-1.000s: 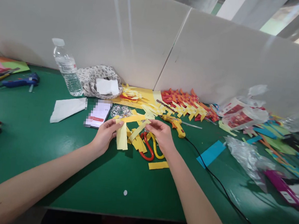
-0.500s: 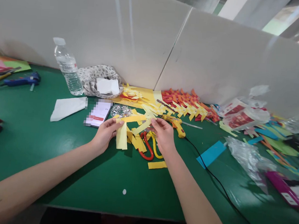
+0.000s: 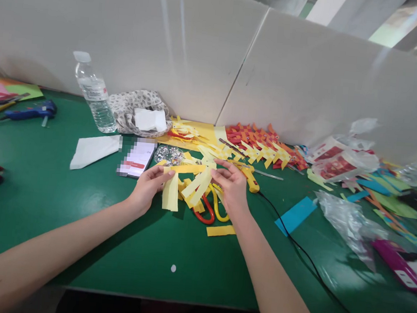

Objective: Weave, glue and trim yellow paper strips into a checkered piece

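My left hand (image 3: 149,188) pinches the left end of some yellow paper strips (image 3: 189,169); a pale strip (image 3: 171,192) hangs down from its fingertips. Closed at the other end, my right hand (image 3: 233,185) has thumb and finger on the same strips, where narrower pale yellow ends (image 3: 199,185) droop. Scissors with red and yellow handles (image 3: 208,216) lie beneath, partly hidden by paper. A loose yellow strip (image 3: 220,230) is on the table below my right hand. Just beyond that hand lies a yellow glue gun (image 3: 252,181).
Behind are yellow and red woven paper fish (image 3: 257,141) and a round tray of small googly eyes (image 3: 168,155). A phone (image 3: 137,157) and a water bottle (image 3: 96,95) stand left. A black cord (image 3: 305,260) crosses the green table (image 3: 129,266) at right, near a blue paper piece (image 3: 296,215).
My right hand's fingers have shifted on the strips, its index finger now more raised. The pale ends beside it hang lower and more spread. My left hand has barely moved.
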`<state>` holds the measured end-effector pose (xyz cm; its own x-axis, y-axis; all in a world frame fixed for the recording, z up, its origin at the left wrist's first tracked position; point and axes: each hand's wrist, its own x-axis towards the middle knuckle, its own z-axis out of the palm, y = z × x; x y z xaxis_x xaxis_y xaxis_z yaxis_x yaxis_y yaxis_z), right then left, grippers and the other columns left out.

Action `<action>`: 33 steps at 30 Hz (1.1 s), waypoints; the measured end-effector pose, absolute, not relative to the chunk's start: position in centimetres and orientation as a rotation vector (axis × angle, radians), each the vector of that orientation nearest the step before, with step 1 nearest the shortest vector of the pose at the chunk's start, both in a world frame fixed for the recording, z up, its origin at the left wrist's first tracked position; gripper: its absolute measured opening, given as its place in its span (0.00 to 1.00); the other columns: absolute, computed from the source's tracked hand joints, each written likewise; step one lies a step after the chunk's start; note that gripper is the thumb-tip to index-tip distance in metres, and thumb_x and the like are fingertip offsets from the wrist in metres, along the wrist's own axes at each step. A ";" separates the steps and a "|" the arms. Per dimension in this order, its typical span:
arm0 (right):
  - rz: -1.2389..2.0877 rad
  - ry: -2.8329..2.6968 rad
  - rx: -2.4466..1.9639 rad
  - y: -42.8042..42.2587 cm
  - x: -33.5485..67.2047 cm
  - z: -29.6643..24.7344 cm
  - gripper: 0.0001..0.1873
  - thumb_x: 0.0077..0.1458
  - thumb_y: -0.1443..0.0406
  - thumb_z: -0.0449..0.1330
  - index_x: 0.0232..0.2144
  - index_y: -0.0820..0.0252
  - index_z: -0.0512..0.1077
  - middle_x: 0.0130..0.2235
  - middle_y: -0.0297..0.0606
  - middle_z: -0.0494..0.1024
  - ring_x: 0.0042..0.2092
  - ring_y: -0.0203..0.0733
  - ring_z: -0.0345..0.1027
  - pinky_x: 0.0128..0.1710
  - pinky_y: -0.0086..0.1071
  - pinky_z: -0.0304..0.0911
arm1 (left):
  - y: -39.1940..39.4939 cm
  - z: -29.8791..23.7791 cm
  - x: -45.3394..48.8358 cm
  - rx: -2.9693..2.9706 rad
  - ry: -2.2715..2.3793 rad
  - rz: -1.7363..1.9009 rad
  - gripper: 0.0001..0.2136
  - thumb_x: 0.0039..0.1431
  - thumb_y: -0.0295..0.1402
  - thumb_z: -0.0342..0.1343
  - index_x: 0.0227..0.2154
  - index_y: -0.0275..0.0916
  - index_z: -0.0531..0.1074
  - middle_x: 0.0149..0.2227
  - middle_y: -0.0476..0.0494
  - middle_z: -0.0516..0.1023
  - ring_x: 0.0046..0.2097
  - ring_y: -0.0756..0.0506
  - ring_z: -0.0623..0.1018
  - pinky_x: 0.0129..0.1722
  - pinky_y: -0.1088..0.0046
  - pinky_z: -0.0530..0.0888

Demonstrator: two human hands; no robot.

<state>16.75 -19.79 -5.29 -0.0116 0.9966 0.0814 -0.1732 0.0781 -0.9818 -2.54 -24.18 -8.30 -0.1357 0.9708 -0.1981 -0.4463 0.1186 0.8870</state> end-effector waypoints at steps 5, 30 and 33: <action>1.186 -1.153 -1.048 -19.8 16.8 -5.2 0.19 0.34 0.62 0.69 0.33 0.59 0.73 0.22 0.28 0.73 0.25 0.35 0.68 0.30 0.32 0.67 | -24.3 -8.2 -2.5 0.676 1.080 1.390 0.14 0.39 0.38 0.68 0.24 0.38 0.70 0.25 0.52 0.73 0.28 0.52 0.74 0.26 0.79 0.70; 1.117 -1.187 -1.074 -19.7 16.8 -5.5 0.14 0.33 0.62 0.69 0.26 0.58 0.73 0.25 0.32 0.75 0.28 0.38 0.69 0.29 0.33 0.68 | -24.3 -8.1 -2.5 0.670 1.085 1.400 0.15 0.39 0.38 0.68 0.23 0.37 0.68 0.25 0.52 0.71 0.28 0.52 0.73 0.24 0.81 0.69; 1.104 -1.207 -1.073 -19.6 16.8 -5.6 0.13 0.34 0.62 0.69 0.26 0.58 0.73 0.25 0.32 0.75 0.28 0.38 0.69 0.29 0.32 0.68 | -24.3 -8.0 -2.5 0.695 1.082 1.394 0.15 0.40 0.38 0.68 0.24 0.37 0.68 0.26 0.52 0.71 0.29 0.52 0.73 0.25 0.81 0.69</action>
<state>16.81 -19.64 -5.61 0.0381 0.9886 0.1457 -0.0574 0.1478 -0.9874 -2.50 -24.33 -8.05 -0.1429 0.9723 -0.1847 -0.4202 0.1094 0.9008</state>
